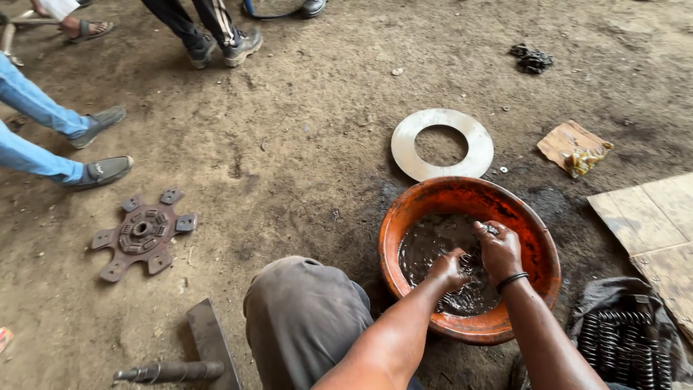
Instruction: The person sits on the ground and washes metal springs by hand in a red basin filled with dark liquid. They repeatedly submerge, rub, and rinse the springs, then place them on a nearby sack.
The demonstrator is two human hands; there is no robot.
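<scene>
orange basin (530,238) sits on the dirt floor, round and grimy, holding dark oily liquid (426,245); small dark metal part (491,230) is pinched just above that liquid, right of centre.

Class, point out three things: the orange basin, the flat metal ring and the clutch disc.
orange basin (538,249), head view, bare right rim.
flat metal ring (406,144), head view, left band.
clutch disc (141,230), head view, central hub.
</scene>
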